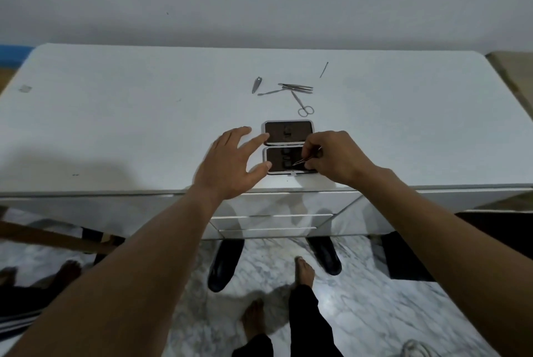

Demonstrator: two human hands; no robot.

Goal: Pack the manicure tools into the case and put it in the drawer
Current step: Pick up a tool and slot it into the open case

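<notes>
Item: manicure case (pixel 288 130), lying open and flat at the centre of the frame, near the front edge of the white table (pixel 115 125); two dark-lined halves, one above the other, with the hinge between them. Left hand (pixel 230 160): fingers straight and spread, gripping nothing, index tip at the left edge of the upper half and thumb at the left edge of the lower half, apparently steadying the case. Right hand (pixel 331 157): fingers curled, pinching a slim metal tool (pixel 305 161) whose tip points left over the lower half, by the dark holding loops; whether the tip is already under a loop is too small to tell. Loose on the table, above the case in the frame: scissors (pixel 302 104) nearest, then a cuticle pusher (pixel 272 92), a pair of slender pointed pieces (pixel 297 87) lying together, a nail clipper (pixel 256 84) to the left, and a thin probe (pixel 324 69) apart at upper right. Drawer (pixel 271 222): fronts visible below the table edge, all closed. Step in hand, by judgement: seating an early tool in the lower half; packing is near its start, with several pieces unpacked. The next move calls for sliding the slim tool level under its loop while the left hand braces the case, then reaching up-frame for the scissors. Closing and stowing come later.
</notes>
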